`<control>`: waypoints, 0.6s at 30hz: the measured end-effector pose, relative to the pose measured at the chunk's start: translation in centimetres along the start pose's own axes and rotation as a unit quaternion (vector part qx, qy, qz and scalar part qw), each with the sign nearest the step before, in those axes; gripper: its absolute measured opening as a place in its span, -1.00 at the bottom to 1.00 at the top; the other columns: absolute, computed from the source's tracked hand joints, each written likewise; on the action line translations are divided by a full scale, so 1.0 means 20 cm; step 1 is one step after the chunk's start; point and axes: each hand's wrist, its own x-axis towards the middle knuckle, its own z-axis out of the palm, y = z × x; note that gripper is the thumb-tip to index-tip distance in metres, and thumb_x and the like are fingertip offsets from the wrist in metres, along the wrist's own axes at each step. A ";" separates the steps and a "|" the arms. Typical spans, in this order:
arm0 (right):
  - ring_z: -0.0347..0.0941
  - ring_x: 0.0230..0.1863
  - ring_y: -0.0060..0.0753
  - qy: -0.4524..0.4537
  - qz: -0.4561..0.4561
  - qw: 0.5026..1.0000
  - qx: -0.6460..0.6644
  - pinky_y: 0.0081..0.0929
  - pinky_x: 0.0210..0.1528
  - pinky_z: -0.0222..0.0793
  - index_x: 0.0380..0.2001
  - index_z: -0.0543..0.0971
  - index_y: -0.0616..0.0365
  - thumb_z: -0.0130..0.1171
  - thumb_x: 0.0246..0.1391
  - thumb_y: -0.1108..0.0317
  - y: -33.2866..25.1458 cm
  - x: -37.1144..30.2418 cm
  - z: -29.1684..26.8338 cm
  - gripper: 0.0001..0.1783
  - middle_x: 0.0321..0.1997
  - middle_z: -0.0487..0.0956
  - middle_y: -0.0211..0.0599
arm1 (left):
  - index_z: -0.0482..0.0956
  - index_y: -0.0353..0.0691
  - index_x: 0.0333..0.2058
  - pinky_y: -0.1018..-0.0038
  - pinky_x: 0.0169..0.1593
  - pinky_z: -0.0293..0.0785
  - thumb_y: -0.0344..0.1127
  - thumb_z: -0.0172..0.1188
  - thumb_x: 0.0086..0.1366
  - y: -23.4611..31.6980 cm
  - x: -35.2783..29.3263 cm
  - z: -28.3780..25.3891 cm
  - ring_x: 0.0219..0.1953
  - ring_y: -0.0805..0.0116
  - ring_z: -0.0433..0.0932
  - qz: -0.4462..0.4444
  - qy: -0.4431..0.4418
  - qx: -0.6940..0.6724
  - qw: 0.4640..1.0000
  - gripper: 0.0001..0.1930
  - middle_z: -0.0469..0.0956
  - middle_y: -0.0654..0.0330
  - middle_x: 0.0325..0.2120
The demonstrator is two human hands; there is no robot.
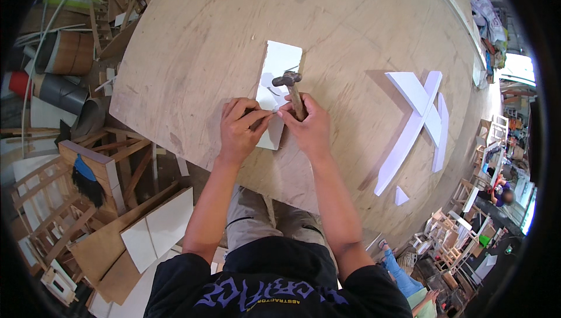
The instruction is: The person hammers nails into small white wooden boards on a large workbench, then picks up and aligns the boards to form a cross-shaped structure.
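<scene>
A narrow white board [283, 56] lies flat on the big plywood tabletop, close to its near edge. My left hand [241, 128] is over the board's left side, thumb and fingers pinched together; whatever sits in the pinch is too small to make out. Opposite it, my right hand [310, 128] grips the wooden handle of a hammer [288, 79], its dark metal head pointing away from me over the board. The fingertips of both hands meet above the board. Beside the hammer head, a thin dark curved mark or piece [273, 91] shows on the white surface.
White curved strips [409, 122] lie crossed on the tabletop [345, 20] to the right, with a small white triangular offcut [401, 196] nearby. Wooden frames and boards [146, 239] crowd the lower left, where a black brush [87, 180] hangs. Another person [403, 277] is at the lower right.
</scene>
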 end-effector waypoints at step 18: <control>0.73 -0.27 -0.51 0.024 -0.012 0.999 -0.027 -0.49 -0.13 0.60 -0.10 0.68 0.23 0.50 0.09 0.47 0.00 0.00 0.02 -0.70 -0.32 0.79 -0.32 | 0.78 -0.13 -0.33 0.27 -0.07 0.49 -0.49 0.59 -0.03 0.00 0.01 0.00 -0.13 0.17 0.56 -0.059 -0.007 -0.028 0.998 -0.75 0.55 0.20 -0.21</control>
